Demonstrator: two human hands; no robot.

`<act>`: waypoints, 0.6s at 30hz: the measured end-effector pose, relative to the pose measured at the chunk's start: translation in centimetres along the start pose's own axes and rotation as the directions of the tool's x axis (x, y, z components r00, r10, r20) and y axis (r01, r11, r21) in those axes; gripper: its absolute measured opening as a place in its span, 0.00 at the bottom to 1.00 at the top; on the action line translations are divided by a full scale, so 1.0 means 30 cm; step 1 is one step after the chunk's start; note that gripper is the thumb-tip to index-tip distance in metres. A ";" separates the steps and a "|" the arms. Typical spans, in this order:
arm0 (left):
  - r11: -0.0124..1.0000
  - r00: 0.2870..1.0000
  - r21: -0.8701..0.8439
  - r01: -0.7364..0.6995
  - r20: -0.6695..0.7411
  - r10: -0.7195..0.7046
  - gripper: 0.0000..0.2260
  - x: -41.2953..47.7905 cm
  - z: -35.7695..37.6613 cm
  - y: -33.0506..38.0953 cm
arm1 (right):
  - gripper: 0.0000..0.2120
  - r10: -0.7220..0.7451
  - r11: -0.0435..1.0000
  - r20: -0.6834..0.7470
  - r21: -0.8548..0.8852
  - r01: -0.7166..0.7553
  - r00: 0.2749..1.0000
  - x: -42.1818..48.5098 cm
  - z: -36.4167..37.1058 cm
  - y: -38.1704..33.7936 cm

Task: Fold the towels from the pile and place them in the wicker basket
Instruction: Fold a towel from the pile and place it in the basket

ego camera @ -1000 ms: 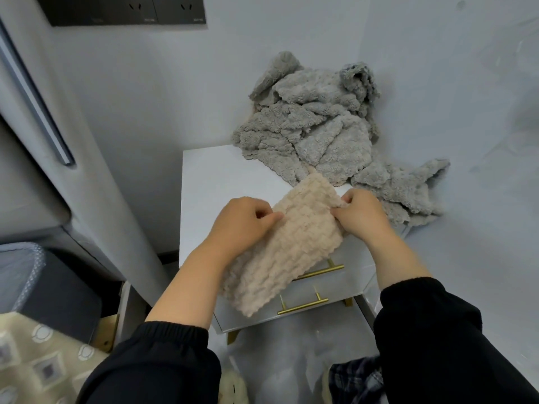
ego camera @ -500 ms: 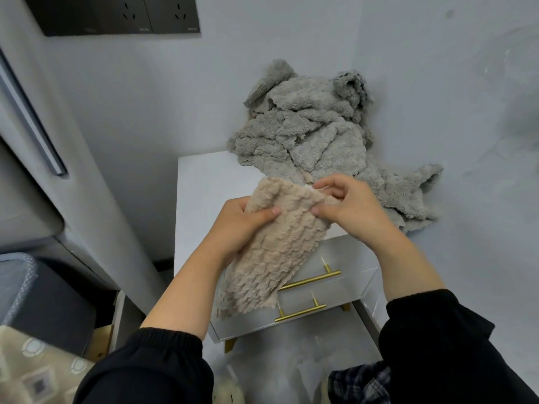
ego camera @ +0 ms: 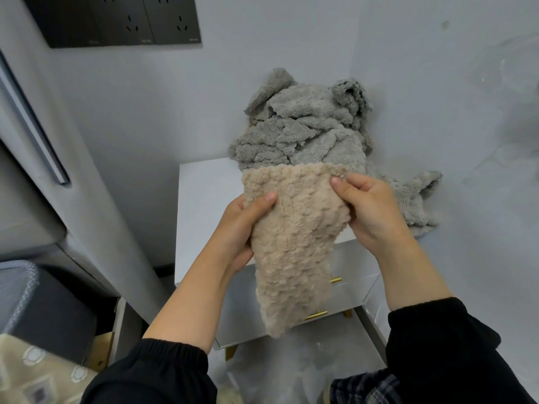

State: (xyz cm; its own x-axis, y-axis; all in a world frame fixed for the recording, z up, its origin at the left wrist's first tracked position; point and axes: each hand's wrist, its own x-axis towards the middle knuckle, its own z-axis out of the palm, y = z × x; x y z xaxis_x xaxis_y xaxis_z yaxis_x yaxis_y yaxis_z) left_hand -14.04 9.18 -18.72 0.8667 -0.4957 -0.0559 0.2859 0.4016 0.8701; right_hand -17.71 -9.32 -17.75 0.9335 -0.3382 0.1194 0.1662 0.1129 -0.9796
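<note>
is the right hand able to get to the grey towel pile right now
Probably yes, once freed. The grey towel pile lies just beyond the right hand on the white cabinet, with nothing between them, but that hand and the left hand both pinch the beige towel near its top edge.

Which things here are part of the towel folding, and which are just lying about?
Job: beige towel, held by left hand and right hand; grey towel pile. The wicker basket is not in view.
Lying about: white cabinet under the pile, wall sockets, dark box, patterned cloth.
</note>
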 end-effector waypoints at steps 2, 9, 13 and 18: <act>0.993 0.999 0.117 -0.006 -0.044 0.011 0.09 0.004 -0.010 0.002 | 0.08 -0.011 0.977 -0.022 -0.211 0.006 1.000 -0.001 -0.006 0.018; 0.842 0.959 0.539 -0.016 -0.229 0.165 0.06 0.030 -0.066 -0.008 | 0.05 0.059 0.954 0.042 -0.298 -0.043 0.997 -0.007 -0.013 0.032; 0.770 0.982 0.637 0.037 -0.166 0.091 0.06 0.017 -0.081 0.031 | 0.16 0.119 0.929 0.020 -0.356 -0.105 0.993 -0.003 -0.031 0.022; 0.595 0.953 0.801 0.066 -0.227 0.200 0.12 0.028 -0.123 0.065 | 0.16 0.151 0.918 -0.045 -0.365 -0.157 0.988 0.009 -0.021 0.025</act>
State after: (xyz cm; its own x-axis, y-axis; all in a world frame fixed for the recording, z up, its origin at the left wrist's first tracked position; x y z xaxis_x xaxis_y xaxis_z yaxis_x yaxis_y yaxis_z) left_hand -11.26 12.39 -18.90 0.9762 -0.2168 0.0097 -0.1002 -0.4105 0.9064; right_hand -17.53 -9.91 -18.54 0.9326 -0.3591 -0.0368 -0.1096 -0.1846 -0.9767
